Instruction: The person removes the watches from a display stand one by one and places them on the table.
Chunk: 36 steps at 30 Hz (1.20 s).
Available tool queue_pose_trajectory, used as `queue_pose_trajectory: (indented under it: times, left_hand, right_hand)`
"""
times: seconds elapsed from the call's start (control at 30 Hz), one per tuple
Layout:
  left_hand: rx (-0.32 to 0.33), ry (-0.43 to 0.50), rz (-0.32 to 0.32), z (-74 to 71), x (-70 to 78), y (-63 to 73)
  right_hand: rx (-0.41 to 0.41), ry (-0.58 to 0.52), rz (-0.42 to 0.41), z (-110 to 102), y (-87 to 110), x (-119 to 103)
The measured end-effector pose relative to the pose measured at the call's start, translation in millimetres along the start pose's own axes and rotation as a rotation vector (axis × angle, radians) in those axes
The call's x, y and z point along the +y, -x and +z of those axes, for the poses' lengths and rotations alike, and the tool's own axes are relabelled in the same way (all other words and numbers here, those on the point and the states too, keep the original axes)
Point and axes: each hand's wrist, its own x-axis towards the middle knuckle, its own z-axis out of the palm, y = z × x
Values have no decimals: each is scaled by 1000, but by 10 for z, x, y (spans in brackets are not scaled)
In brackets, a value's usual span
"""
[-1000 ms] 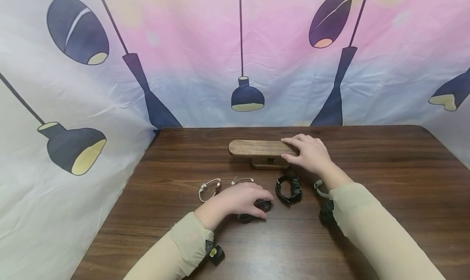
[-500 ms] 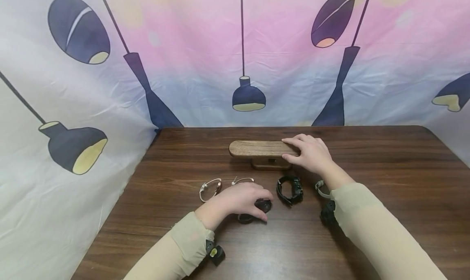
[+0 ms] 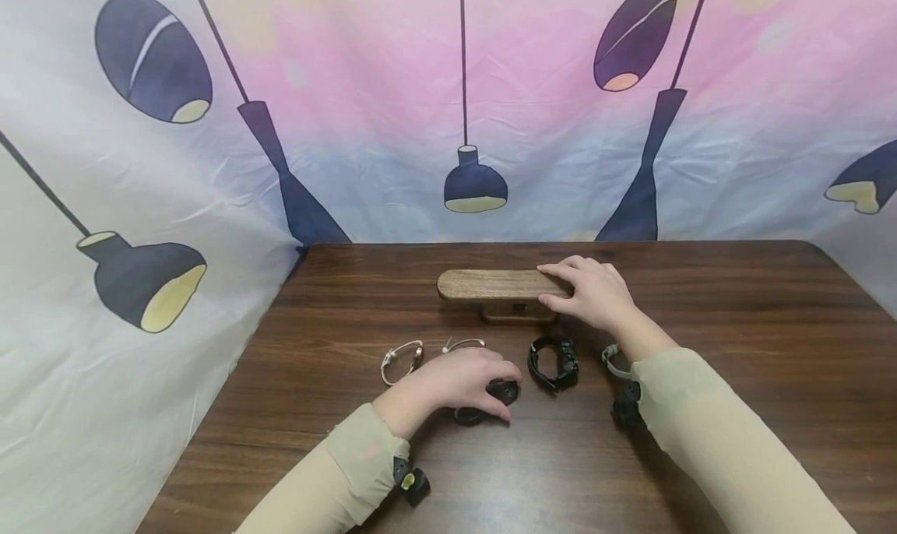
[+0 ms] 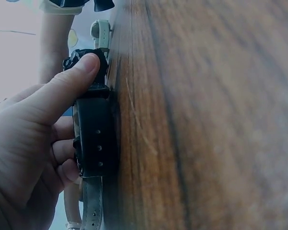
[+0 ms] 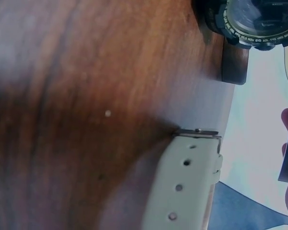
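Observation:
In the head view my left hand holds a black watch on the table, thumb at the near side and fingers at the far side. The left wrist view has its black strap standing on edge, with fingers curled behind it. Farther back, my right hand grips the right end of a wooden stand, a long rounded bar over a small base. Its thumb lies at the bar's front edge, its fingers over the back. The palm side is hidden.
A chunky black watch stands between the hands, in front of the stand. A pale-strapped watch lies left, and another pale strap shows behind my left hand. A light grey-green strap sits under my right forearm. A printed cloth hangs behind the table.

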Motion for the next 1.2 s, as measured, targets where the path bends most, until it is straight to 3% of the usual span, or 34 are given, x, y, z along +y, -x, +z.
queue_pose_trajectory:
  times: [0.77, 1.0, 1.2]
  left_hand:
    - [22, -6, -3, -13, -3, 4]
    - [-18, 124, -119, -26, 3, 37]
    - [40, 178, -134, -83, -12, 60]
  right_hand:
    - [24, 13, 3, 13, 27, -2]
    - [13, 11, -5, 50, 49, -5]
    - [24, 53, -35, 9, 29, -24]
